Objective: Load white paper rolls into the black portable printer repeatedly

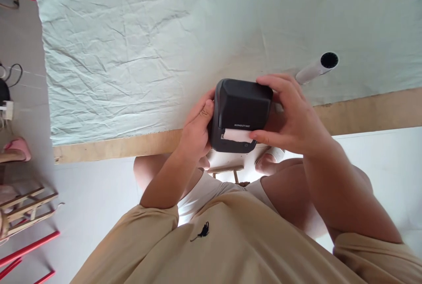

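A black label printer (245,103) with rounded corners is held up between my two hands, over the front edge of the table. White label paper (235,135) sticks out of the slot on its front. My left hand (198,128) grips the printer's left side, with the thumb along the edge and the other fingers partly hidden behind it. On the right side, my right hand (292,114) holds the printer with fingers at its upper corner and the thumb at the right end of the paper.
A pale green wrinkled cloth (132,55) covers the table, whose bare wooden edge (115,145) faces me. A white cylinder with a dark round end (316,67) lies to the right. On the floor at left are a wooden stool (29,209), red bars (29,249) and a pink slipper (20,150).
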A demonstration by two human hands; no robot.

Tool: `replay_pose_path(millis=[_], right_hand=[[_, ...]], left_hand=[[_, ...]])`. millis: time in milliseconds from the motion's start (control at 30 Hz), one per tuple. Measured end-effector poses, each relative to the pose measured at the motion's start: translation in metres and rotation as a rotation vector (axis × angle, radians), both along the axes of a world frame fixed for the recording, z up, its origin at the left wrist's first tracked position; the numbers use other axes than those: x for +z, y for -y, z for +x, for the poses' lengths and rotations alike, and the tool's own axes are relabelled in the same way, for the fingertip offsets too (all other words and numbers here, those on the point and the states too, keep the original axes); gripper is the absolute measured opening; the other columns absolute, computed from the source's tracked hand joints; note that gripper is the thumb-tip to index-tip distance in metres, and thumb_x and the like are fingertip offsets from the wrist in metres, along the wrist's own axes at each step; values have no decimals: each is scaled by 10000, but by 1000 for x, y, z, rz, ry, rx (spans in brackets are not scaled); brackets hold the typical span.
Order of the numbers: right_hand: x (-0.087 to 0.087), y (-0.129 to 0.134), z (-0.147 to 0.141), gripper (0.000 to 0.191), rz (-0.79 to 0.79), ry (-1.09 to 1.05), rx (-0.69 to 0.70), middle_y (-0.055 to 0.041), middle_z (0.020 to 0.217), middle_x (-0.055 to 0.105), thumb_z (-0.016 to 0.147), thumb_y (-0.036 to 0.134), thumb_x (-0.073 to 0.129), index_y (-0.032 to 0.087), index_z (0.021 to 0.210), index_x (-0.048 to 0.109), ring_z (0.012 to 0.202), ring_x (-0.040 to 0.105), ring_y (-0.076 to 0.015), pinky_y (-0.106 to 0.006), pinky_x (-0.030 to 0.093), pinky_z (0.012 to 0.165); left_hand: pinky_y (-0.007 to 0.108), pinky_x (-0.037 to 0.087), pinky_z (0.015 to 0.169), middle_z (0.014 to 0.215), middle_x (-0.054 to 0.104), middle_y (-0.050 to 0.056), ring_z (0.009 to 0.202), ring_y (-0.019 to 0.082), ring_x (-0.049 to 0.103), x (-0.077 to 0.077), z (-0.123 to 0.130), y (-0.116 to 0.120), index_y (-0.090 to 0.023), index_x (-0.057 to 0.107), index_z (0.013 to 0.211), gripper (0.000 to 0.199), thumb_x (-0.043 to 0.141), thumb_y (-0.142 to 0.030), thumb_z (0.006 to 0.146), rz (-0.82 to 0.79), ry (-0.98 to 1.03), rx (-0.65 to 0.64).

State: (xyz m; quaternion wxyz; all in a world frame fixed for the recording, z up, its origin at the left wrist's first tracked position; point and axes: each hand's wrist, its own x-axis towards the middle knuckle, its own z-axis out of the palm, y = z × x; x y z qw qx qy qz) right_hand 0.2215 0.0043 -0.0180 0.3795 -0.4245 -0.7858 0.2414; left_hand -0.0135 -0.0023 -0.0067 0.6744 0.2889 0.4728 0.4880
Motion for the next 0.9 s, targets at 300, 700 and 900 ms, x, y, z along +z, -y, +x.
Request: replay_pose_path(millis=[300, 700, 900], right_hand=[[22, -1, -21, 100, 242, -333, -371, 80, 608, 630, 1080, 421, 787, 399, 1175, 764, 448, 546, -161, -368, 366, 459], [58, -4, -31, 238, -110, 552, -194, 6, 728, 722, 944, 225, 685, 281, 1107, 849, 581, 455, -153, -335, 229, 603], [69, 1, -16, 310, -206, 333, -114, -3, 895, 811, 966, 296, 745, 334, 1257, 844, 654, 636, -184, -356, 407, 617]], left_hand=[[447, 738, 1002, 1258, 908, 36, 1360, 348, 826, -4, -7, 3, -327, 853, 1274, 390, 839, -634, 1034, -14, 34, -135], [471, 690, 1182, 1349, 885, 84, 1464, 371, 787, 3, -3, 0, -267, 830, 1351, 618, 837, -771, 993, 96, -79, -193], [445, 722, 1038, 1272, 892, 89, 1326, 362, 836, 1, -5, 0, -260, 825, 1248, 624, 861, -804, 944, 76, -116, -155]])
